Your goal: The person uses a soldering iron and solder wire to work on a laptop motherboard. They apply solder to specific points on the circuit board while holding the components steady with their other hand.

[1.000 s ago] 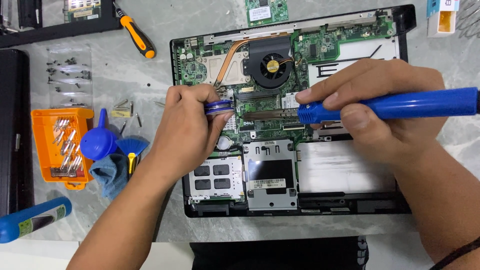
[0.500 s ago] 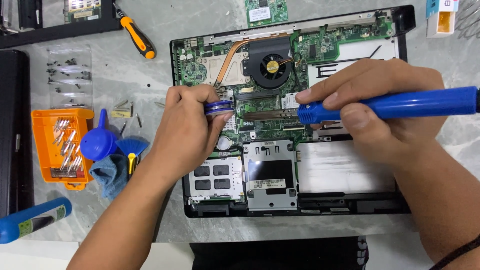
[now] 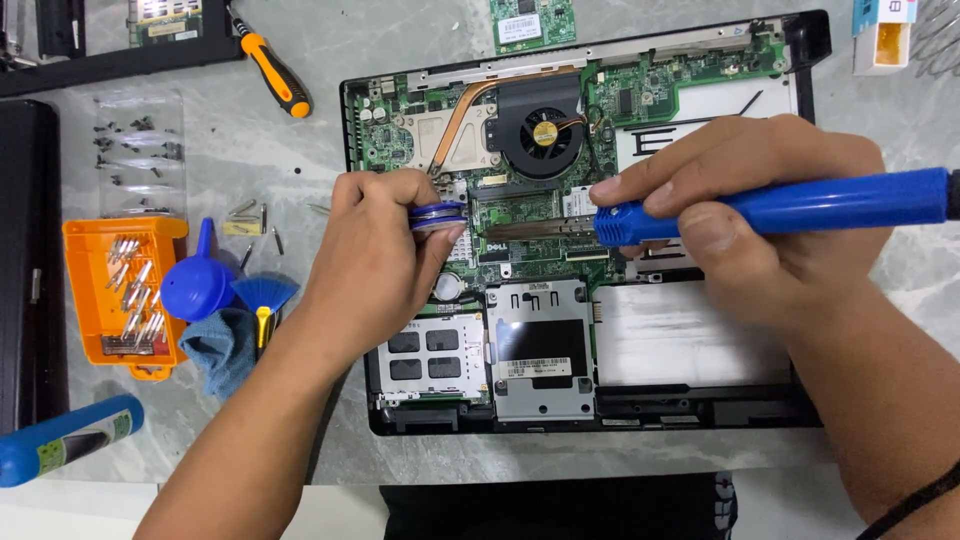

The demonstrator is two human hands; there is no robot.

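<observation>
Your right hand is wrapped around a blue soldering iron, thumb underneath and fingers curled over the top of the handle. The iron lies nearly level across the picture, its long axis running left to right. The fat handle end sticks out past your hand toward the right edge, and the metal tip points left, low over the green board near the middle of the open laptop. Whether the tip actually touches the board is hard to tell.

Your left hand is closed, pinching a small blue spool between thumb and fingers. The spool sits edge-on just left of the iron's tip, near it but not touching, over the same patch of board. Its flat faces lie roughly level.

Just above the tip is the black fan, with a copper pipe curving off to its left. Below the tip lie two metal covers in the laptop's lower half.

On the grey table to your left, an orange tray holds small bits, with a blue blower and a blue brush just beside it. An orange-handled screwdriver lies slanted above the laptop's left corner. Loose screws sit above the tray. A blue tube lies at the lower left.
</observation>
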